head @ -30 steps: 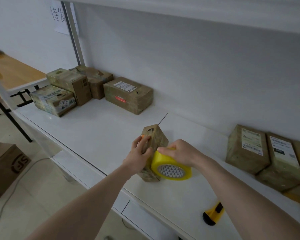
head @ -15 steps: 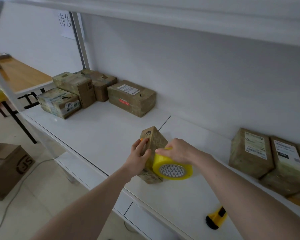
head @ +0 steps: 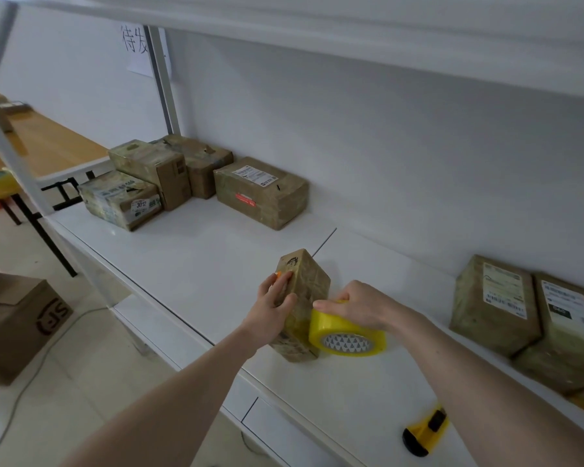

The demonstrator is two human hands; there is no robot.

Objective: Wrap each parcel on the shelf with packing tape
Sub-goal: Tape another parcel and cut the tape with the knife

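Observation:
A small brown parcel (head: 309, 281) stands on end near the front edge of the white shelf (head: 199, 251). My left hand (head: 272, 310) holds its left side, thumb on the near face. My right hand (head: 358, 306) grips a yellow roll of packing tape (head: 346, 333) that lies pressed against the parcel's right side. Several taped parcels (head: 260, 190) sit at the shelf's back left. More parcels (head: 496, 301) stand at the right.
A yellow and black utility knife (head: 425, 433) lies on the shelf at the front right. A brown cardboard box (head: 14, 321) sits on the floor at left. A wooden table (head: 48, 143) stands beyond the shelf's left post, and another shelf board (head: 385, 25) hangs overhead.
The hands, parcel and tape roll keep the same hold. Only the camera has shifted a little, so the scene sits slightly further right and lower in view.

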